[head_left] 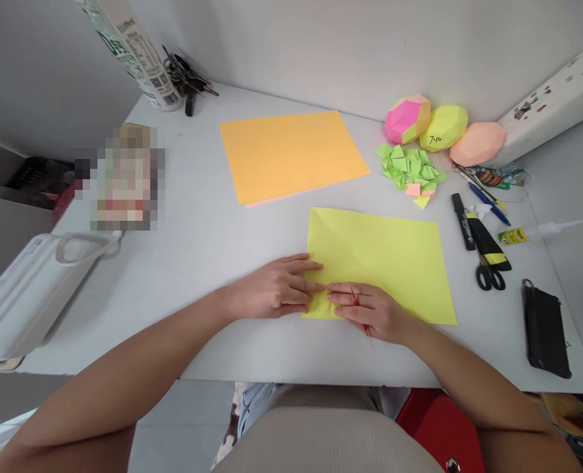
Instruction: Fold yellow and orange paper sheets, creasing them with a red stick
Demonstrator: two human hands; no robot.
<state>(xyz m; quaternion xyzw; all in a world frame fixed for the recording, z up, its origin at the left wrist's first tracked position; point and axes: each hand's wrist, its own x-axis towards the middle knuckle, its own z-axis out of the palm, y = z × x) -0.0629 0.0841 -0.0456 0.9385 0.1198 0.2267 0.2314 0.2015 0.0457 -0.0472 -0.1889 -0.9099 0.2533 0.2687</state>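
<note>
A sheet of yellow paper [390, 256] lies on the white table in front of me. My left hand [279, 289] rests across its left edge, fingers stretched out and slightly apart on the paper. Beside it, my right hand [370, 309] presses its fingertips on the lower left part of the sheet. A thin red pen-like tool [355, 297] with a narrow tip is tucked between the right hand's fingers; part of it is hidden. Light creases show on the sheet near the fingertips.
Orange sheets [291, 157] lie behind. Green paper scraps [409, 167] and faceted paper shapes [443, 128] sit back right. Scissors [489, 276], a black marker [463, 222], a glue bottle [515, 235] and a black pouch [546, 332] lie right. A white device [39, 289] stands left.
</note>
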